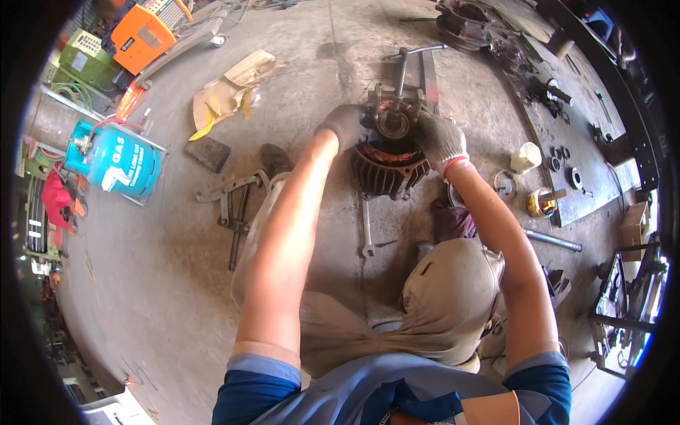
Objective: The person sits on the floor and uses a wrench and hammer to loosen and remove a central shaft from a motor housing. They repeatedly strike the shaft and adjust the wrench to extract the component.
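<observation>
A finned electric motor housing point(389, 177) stands on the concrete floor before me, copper-coloured windings showing inside its open top. Above it, a bearing puller point(401, 79) with a T-shaped handle sits over a round bearing point(393, 126). My left hand point(346, 127), in a dark grey glove, is closed at the puller's left side, its fingertips partly hidden. On the right side, my right hand point(440, 139), in a pale knitted glove, curls around the puller, its fingers largely hidden behind it. A combination wrench point(367, 230) lies on the floor below the housing.
Another jaw puller point(237, 205) lies left of my leg. A blue gas cylinder point(127, 161), torn cardboard point(223, 92) and an orange machine point(149, 35) are farther left. To the right are a white cup point(525, 157), a metal bar point(554, 241) and a plate point(567, 188) with rings.
</observation>
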Available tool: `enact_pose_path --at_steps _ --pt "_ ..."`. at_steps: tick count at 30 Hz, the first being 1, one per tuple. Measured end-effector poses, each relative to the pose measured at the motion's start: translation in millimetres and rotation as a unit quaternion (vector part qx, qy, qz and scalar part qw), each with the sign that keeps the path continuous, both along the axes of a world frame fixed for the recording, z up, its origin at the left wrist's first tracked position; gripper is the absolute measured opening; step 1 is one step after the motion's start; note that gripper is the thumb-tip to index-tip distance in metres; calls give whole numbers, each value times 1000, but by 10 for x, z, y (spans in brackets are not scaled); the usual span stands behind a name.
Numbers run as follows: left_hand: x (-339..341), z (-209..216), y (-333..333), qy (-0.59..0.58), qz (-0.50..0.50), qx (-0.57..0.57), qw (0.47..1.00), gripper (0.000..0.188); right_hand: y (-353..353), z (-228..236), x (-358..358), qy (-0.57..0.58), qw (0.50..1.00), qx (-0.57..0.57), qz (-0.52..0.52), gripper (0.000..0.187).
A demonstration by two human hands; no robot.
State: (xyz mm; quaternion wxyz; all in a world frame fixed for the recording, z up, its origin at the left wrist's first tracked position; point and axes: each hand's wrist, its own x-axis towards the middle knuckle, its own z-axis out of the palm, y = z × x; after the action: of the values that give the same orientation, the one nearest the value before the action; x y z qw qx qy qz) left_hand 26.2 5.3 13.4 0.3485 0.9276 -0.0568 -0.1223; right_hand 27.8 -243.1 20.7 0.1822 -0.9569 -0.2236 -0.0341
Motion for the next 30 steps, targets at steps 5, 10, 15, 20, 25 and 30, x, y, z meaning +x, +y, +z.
enact_pose_path --at_steps 5,10,15,20,25,30 --pt "-208 -80 -31 -109 30 42 993 46 11 -17 187 41 999 -14 20 36" --pt "-298 -4 -69 -156 22 18 987 46 -132 -31 387 147 971 121 143 36" --pt "-355 79 -163 -168 76 12 983 46 -194 -39 428 145 953 182 194 36" --pt "-397 98 -264 -201 98 47 974 52 -148 -13 398 144 958 180 173 39" --pt "-416 49 -322 -215 133 48 966 52 -128 3 353 171 958 185 138 37" --pt "-382 -77 -325 -221 148 30 963 51 -88 -49 307 143 958 210 131 35"
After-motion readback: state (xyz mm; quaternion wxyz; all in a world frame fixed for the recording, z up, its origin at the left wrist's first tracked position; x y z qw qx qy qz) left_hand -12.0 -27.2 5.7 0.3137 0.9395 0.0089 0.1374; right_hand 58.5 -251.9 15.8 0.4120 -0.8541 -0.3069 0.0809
